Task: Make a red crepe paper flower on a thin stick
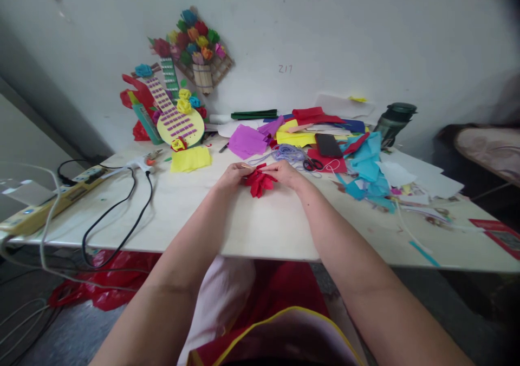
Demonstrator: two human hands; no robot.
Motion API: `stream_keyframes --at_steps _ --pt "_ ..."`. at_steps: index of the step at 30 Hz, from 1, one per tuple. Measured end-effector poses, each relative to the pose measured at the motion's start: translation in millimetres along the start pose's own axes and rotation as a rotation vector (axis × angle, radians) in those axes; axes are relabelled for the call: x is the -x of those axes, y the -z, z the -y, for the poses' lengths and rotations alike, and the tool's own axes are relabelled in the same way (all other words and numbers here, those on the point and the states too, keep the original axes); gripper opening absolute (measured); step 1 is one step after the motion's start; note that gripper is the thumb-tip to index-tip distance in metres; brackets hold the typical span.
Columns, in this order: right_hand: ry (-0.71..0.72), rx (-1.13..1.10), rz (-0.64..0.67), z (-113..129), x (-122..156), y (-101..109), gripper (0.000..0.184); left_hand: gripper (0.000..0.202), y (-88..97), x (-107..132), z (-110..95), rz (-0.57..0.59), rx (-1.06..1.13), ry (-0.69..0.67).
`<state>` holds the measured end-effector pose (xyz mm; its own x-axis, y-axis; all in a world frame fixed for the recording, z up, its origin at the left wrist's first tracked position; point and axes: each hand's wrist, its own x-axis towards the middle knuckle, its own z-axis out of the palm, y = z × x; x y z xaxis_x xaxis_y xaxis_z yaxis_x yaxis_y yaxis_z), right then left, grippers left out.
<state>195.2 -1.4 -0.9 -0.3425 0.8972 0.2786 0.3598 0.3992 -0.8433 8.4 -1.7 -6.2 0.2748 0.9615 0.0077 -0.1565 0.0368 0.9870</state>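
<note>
Between my two hands is a red crepe-paper flower [260, 184], its petals hanging down just above the white table. My left hand [234, 175] pinches its upper left side, fingers closed. On the other side, the fingers of my right hand [283, 172] are pressed together on the flower's top edge. Behind the hands lie purple paper [247, 141] and a bundle of pale string [289, 153]. Black-handled scissors [312, 164] rest just past my right hand, on red paper.
A yellow power strip [52, 203] with black and white cords and a white glue gun [140, 163] occupy the left. Paper flower crafts [181, 122] lean on the wall. Right are a phone [328, 145], crumpled blue paper [365, 163], scraps and a dark bottle [394, 122].
</note>
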Motion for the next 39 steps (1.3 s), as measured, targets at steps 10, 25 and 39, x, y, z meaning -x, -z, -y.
stream_keyframes --at_steps 10,25,39 --pt "0.026 -0.015 -0.012 -0.6 -0.8 -1.4 0.021 0.018 -0.9 -2.6 1.3 0.028 0.087 -0.012" --pt "0.069 0.030 0.010 -4.2 -3.1 -2.2 0.020 0.019 0.6 -1.2 -1.0 0.070 0.123 0.053" --pt "0.173 0.248 -0.009 -2.0 -3.5 0.8 0.022 0.025 1.7 0.4 -1.0 0.123 0.097 0.046"
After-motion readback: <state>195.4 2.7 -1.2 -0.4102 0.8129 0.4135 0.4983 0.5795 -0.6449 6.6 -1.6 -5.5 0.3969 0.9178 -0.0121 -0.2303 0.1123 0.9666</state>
